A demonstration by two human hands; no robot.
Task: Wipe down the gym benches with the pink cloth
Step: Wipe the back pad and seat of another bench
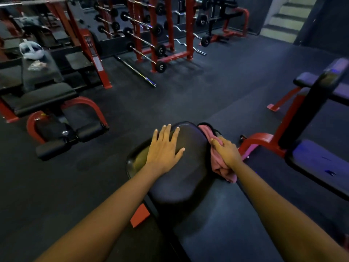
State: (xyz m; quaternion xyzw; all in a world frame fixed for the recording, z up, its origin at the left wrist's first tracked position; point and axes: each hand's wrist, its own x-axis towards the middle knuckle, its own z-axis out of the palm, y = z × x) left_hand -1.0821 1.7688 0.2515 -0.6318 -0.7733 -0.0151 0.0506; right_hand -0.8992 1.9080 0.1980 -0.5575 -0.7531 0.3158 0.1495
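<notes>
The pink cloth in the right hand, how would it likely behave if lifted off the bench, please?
Probably floppy: the pink cloth bunches in folds under the right hand and drapes over the edge of the bench pad. Likely light, since one hand gathers it. Unlikely to roll, being crumpled.

Left hand flat, fingers spread, palm down; right hand curled, gripping.

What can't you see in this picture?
In the head view:
Right side of the bench pad: covered by the pink cloth and right hand.
Its surface beneath the left hand: covered by the palm.
Contents of the white bag: too blurry.
The side bench: cut off by the right edge.
</notes>
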